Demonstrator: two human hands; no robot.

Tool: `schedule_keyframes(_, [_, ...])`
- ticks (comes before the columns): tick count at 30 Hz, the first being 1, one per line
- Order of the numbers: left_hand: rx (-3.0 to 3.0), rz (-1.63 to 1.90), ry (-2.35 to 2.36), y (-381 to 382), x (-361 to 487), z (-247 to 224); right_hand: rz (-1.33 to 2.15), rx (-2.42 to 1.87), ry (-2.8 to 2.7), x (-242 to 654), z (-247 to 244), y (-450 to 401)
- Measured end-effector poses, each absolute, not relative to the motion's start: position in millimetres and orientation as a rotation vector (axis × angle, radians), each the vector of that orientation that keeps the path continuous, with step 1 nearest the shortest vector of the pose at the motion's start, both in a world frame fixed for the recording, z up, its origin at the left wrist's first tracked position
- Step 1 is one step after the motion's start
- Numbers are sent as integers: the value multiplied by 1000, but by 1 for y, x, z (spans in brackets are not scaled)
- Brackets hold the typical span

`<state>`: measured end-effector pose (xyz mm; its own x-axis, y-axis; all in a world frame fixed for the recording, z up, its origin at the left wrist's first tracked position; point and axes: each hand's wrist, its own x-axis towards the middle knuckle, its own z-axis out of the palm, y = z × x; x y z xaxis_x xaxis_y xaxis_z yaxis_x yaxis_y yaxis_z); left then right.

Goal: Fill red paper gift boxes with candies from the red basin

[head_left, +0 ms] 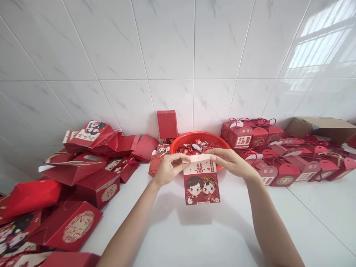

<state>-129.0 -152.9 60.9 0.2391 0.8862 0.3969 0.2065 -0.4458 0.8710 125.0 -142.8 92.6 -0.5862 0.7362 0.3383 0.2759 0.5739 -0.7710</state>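
Between my two hands a red and cream wedding favor box (202,181) hangs above the white surface, printed with a cartoon couple. My left hand (171,167) pinches its upper left corner between thumb and fingers. At the upper right corner, my right hand (232,161) grips it the same way. Just behind the hands stands a red plastic basket (204,135) that holds wrapped candies (197,147). Part of the basket's front is hidden by the hands and the favor box.
Red gift boxes and bags (83,178) are heaped on the left. To the right stand rows of red handled boxes (283,163), with a cardboard box (319,126) behind. An upright red box (167,124) leans near the tiled wall (172,48), left of the basket.
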Motion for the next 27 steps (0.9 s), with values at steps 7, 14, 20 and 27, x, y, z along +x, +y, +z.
schedule_keyframes(7, [1932, 1190, 961, -154, -130, 58, 770, -877, -2157, 127, 89, -141])
schedule_keyframes(14, [2036, 1005, 949, -154, -131, 58, 519, -918, -2127, 141, 106, -158])
schedule_keyframes(20, [2036, 963, 992, -134, -127, 34, 146, -1140, -1631, 215, 116, -194])
schedule_keyframes(27, [2041, 1007, 1017, -125, -122, 20, -206, -1519, -884, 331, 94, -241])
